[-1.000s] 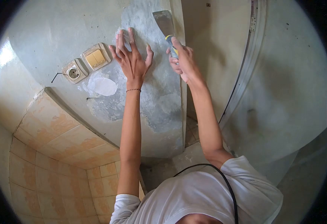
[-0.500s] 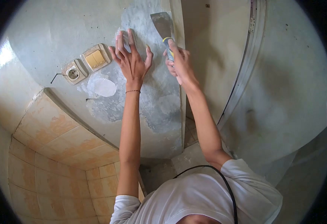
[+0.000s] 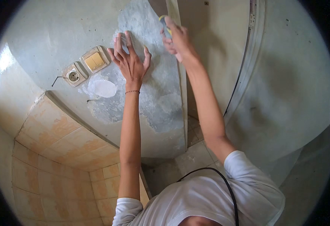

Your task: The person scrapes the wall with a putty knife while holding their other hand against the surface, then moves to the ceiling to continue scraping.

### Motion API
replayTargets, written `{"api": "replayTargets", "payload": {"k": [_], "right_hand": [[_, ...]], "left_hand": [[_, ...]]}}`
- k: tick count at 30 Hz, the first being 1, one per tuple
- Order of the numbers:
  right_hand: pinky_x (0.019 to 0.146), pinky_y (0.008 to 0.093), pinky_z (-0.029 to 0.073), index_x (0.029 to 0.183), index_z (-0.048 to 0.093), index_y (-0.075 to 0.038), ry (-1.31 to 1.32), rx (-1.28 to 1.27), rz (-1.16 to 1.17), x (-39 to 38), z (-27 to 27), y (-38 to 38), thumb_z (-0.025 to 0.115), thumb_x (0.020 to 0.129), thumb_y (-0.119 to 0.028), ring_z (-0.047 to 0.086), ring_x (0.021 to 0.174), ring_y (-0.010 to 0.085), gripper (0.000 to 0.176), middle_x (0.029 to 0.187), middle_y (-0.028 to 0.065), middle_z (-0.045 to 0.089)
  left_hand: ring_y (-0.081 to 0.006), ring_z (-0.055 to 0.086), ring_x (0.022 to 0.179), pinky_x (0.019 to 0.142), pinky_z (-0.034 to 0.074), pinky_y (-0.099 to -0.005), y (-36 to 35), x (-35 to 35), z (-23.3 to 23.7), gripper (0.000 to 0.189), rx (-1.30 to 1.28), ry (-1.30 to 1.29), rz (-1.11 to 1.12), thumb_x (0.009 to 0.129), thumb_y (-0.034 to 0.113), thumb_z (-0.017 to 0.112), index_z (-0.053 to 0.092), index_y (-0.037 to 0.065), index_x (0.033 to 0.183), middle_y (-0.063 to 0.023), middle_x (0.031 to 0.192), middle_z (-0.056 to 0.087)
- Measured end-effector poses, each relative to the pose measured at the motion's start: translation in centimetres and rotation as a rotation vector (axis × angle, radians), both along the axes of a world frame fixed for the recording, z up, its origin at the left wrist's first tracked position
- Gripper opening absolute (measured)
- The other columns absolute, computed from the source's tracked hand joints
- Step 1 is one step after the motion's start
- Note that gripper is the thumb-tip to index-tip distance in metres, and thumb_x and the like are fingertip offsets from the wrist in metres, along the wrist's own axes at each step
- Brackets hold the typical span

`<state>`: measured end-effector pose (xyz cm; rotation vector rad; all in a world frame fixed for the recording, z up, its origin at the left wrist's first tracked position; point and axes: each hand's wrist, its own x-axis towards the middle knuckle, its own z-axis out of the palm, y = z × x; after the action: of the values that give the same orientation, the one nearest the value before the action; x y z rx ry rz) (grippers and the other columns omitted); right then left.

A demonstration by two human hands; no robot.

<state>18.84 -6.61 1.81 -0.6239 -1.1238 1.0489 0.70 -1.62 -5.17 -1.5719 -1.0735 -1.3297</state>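
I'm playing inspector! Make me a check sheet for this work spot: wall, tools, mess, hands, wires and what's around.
Surface: pale grey painted wall with rough, darker grey areas and a white oval patch.
Job's things: flat metal scraper with grey-and-yellow handle; its blade reaches the picture's top edge.
Clutter: nothing seen.
Hands: left hand, fingers spread against the wall; right hand, closed round the scraper's handle.
Cables: black cable over the white cloth shirt.
Surroundings: cream plastic socket, yellow-rockered switch, orange-and-cream tiles.

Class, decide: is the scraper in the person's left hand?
No, the right hand grips the scraper; the left hand is spread on the wall.
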Motion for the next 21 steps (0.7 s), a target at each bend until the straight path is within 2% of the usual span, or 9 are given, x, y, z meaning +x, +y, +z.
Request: {"api": "replayTargets", "payload": {"k": [1, 4, 8, 10, 11, 12, 14, 19, 21], "right_hand": [[0.041, 0.0242, 0.02, 0.097, 0.063, -0.003, -0.01, 0.063, 0.107, 0.9, 1.6, 0.2, 0.06, 0.108, -0.056, 0.033, 0.045, 0.0041, 0.054, 0.062, -0.0037, 0.047], [0.042, 0.023, 0.021, 0.1, 0.064, -0.005, -0.037, 0.023, 0.118, 1.8, 1.9, -2.3, 0.06, 0.108, -0.053, 0.032, 0.045, 0.0034, 0.048, 0.062, -0.0042, 0.046], [0.04, 0.0226, 0.022, 0.107, 0.065, -0.008, -0.02, -0.03, 0.112, 2.2, -3.6, -4.1, 0.056, 0.111, -0.047, 0.032, 0.043, 0.004, 0.039, 0.062, -0.0028, 0.048], [0.039, 0.023, 0.025, 0.114, 0.066, -0.01, -0.032, -0.036, 0.11, 2.7, -6.9, -4.9, 0.054, 0.112, -0.043, 0.034, 0.041, 0.0051, 0.036, 0.062, -0.0011, 0.051], [0.04, 0.0241, 0.026, 0.12, 0.065, -0.009, -0.042, -0.069, 0.084, 2.7, -8.5, -5.1, 0.057, 0.11, -0.047, 0.037, 0.043, 0.0057, 0.04, 0.064, -0.0004, 0.053], [0.04, 0.0251, 0.027, 0.125, 0.064, -0.008, -0.053, -0.104, 0.057, 2.5, -10.1, -5.5, 0.059, 0.109, -0.05, 0.04, 0.044, 0.0063, 0.045, 0.065, 0.0002, 0.055], [0.041, 0.0247, 0.028, 0.126, 0.065, -0.007, -0.067, -0.136, 0.028, 2.0, -13.1, -6.2, 0.061, 0.108, -0.049, 0.041, 0.045, 0.0061, 0.045, 0.065, 0.0004, 0.056], [0.044, 0.0231, 0.03, 0.127, 0.067, -0.006, -0.07, -0.172, -0.055, 1.0, -20.0, -6.7, 0.063, 0.107, -0.046, 0.042, 0.047, 0.0056, 0.045, 0.066, 0.0002, 0.057], [0.046, 0.0227, 0.032, 0.121, 0.066, -0.007, -0.046, -0.207, -0.067, 0.5, -21.6, -7.0, 0.06, 0.109, -0.043, 0.045, 0.054, 0.0043, 0.038, 0.072, -0.0005, 0.055]], "left_hand": [[-0.0336, 0.025, 0.158, 0.131, 0.012, -0.0587, 0.2, 0.0, 0.6, 0.084, 0.001, 0.001, 0.011, 0.094, 0.042, 0.065, 0.036, 0.01, 0.167, -0.0181, 0.168, 0.032], [-0.0341, 0.025, 0.158, 0.13, 0.013, -0.0598, 0.2, 0.0, -0.2, 0.083, -0.007, 0.008, -0.019, 0.095, 0.041, 0.065, 0.036, 0.009, 0.167, -0.0193, 0.167, 0.032], [-0.0338, 0.026, 0.158, 0.13, 0.016, -0.0609, -0.2, 0.4, -1.2, 0.083, 0.024, 0.006, -0.05, 0.095, 0.038, 0.066, 0.036, 0.008, 0.167, -0.0195, 0.168, 0.031], [-0.0364, 0.026, 0.157, 0.129, 0.018, -0.0618, -0.8, 0.4, -1.8, 0.083, 0.021, 0.004, -0.094, 0.094, 0.031, 0.069, 0.036, 0.007, 0.166, -0.021, 0.168, 0.03], [-0.0364, 0.026, 0.157, 0.129, 0.018, -0.0618, -1.0, 0.2, -2.5, 0.083, 0.025, -0.006, -0.083, 0.094, 0.031, 0.069, 0.036, 0.007, 0.166, -0.021, 0.168, 0.03], [-0.0377, 0.026, 0.157, 0.13, 0.018, -0.0615, -1.3, 0.0, -3.7, 0.084, 0.024, -0.059, -0.078, 0.092, 0.03, 0.07, 0.037, 0.006, 0.166, -0.0217, 0.167, 0.031], [-0.0429, 0.025, 0.155, 0.129, 0.019, -0.0626, -2.1, -0.1, -6.5, 0.083, 0.017, -0.156, -0.097, 0.091, 0.024, 0.069, 0.037, 0.004, 0.165, -0.0248, 0.166, 0.029], [-0.0449, 0.022, 0.156, 0.13, 0.016, -0.0632, -1.4, -1.6, -15.8, 0.087, 0.044, -0.172, 0.035, 0.088, 0.026, 0.069, 0.035, 0.004, 0.166, -0.025, 0.168, 0.024], [-0.0453, 0.021, 0.157, 0.13, 0.014, -0.0636, -1.0, -2.3, -18.4, 0.089, 0.038, -0.185, 0.081, 0.088, 0.028, 0.068, 0.035, 0.004, 0.166, -0.0242, 0.169, 0.023]]}}
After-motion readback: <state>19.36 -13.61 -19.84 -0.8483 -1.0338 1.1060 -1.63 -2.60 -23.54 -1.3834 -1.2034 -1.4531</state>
